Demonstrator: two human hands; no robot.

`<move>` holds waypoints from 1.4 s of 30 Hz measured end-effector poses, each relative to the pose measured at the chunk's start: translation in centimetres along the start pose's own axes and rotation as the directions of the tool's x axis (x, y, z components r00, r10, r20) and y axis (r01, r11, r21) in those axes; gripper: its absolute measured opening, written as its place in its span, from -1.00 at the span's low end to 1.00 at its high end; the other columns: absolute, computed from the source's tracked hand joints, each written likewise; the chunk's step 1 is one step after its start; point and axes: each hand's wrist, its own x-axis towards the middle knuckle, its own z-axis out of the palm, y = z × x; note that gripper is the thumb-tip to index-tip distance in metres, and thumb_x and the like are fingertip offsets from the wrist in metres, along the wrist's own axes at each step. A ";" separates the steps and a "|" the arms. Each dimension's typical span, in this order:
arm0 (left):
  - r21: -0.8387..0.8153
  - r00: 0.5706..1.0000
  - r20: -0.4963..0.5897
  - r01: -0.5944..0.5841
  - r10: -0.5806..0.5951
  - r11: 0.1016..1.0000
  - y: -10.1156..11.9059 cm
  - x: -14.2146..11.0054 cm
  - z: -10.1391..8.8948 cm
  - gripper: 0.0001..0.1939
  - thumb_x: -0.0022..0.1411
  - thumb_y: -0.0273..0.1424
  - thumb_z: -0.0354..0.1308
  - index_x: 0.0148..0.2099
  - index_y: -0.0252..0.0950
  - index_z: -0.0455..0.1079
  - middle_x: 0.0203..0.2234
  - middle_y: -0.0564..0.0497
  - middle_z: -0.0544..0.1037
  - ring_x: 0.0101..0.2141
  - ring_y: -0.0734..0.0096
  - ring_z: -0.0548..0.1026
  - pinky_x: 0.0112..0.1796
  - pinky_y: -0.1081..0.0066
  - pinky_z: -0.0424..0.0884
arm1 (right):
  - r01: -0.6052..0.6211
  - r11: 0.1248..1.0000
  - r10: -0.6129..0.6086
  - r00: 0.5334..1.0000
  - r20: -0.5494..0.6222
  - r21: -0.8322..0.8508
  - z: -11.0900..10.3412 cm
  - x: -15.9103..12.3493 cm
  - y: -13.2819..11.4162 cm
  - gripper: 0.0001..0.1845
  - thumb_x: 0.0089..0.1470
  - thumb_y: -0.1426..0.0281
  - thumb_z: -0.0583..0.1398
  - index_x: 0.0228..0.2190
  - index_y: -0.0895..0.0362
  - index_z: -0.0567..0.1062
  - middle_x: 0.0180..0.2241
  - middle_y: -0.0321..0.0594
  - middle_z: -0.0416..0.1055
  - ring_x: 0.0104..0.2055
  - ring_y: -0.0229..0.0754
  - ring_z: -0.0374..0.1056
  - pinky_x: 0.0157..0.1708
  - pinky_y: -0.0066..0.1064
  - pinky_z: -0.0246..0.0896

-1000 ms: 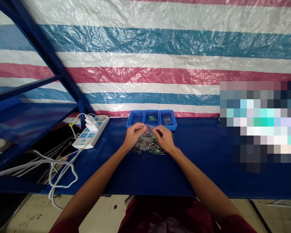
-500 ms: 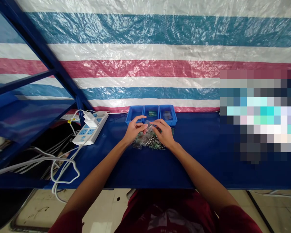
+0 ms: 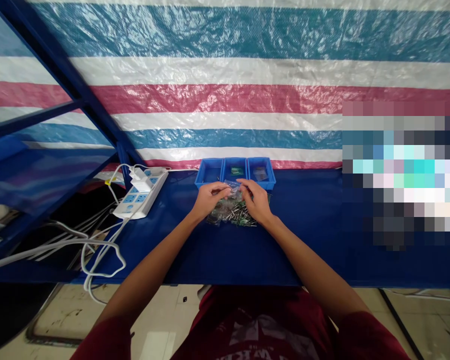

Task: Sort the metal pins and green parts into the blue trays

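My left hand (image 3: 209,198) and my right hand (image 3: 255,199) meet over a heap of small clear bags holding green circuit parts with metal pins (image 3: 230,215) on the blue table (image 3: 225,250). Both hands pinch one small clear bag (image 3: 232,188) between their fingertips, held just above the heap. Right behind the hands stands a row of three small blue bins (image 3: 235,172); the middle one and the right one each hold a small item, and the left one looks bare.
A white power strip (image 3: 140,195) with a plugged-in adapter lies at the left, with white cables (image 3: 97,250) hanging off the table's left edge. A striped tarp (image 3: 225,100) backs the table. A blue metal frame (image 3: 60,75) rises at the left. A blurred patch covers the right.
My hands have stayed together on the small clear bag above the heap; the left fingers have curled in onto it. The view has tilted down a little.
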 end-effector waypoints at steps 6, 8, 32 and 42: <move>-0.108 0.999 0.000 0.054 -0.054 0.993 0.3 0.0 0.0 -0.51 0.09 -0.15 0.29 0.00 -0.31 0.38 -0.59 0.08 0.49 -0.56 0.43 0.47 -0.39 0.40 0.46 | 0.030 0.998 -0.028 0.999 0.027 -0.059 0.2 -0.1 0.3 -0.72 0.24 0.33 0.04 -0.12 0.05 0.50 -0.11 -0.10 0.36 -0.35 -0.23 0.36 -0.36 -0.37 0.32; -0.114 0.998 0.028 0.052 -0.049 0.992 0.4 0.0 0.1 -0.56 0.16 -0.13 0.23 -0.02 -0.31 0.40 -0.56 0.06 0.49 -0.53 0.42 0.47 -0.38 0.40 0.46 | 0.014 0.997 -0.014 1.000 0.003 -0.070 0.3 -0.1 0.5 -0.76 0.23 0.30 0.08 -0.21 0.06 0.53 -0.15 -0.11 0.38 -0.35 -0.23 0.36 -0.37 -0.38 0.32; -0.044 0.998 0.062 -0.009 0.012 0.999 0.6 0.0 -0.1 -0.59 0.23 -0.06 0.11 -0.13 -0.33 0.45 -0.55 0.03 0.47 -0.51 0.42 0.45 -0.38 0.40 0.44 | 0.043 0.990 -0.046 0.999 -0.019 -0.137 0.6 -0.2 1.1 -0.75 0.23 0.28 0.09 -0.21 0.05 0.55 -0.14 -0.09 0.37 -0.41 -0.24 0.31 -0.36 -0.34 0.32; 0.051 0.999 -0.003 -0.044 0.044 0.998 0.0 0.1 0.1 -0.66 0.10 -0.10 0.26 -0.35 -0.32 0.48 -0.40 -0.05 0.56 -0.33 0.29 0.52 -0.27 0.36 0.44 | -0.042 0.998 0.041 0.999 -0.028 -0.045 0.7 -0.1 0.8 -0.70 0.25 0.22 0.07 -0.21 0.09 0.53 -0.38 -0.18 0.45 -0.42 -0.19 0.35 -0.31 -0.34 0.32</move>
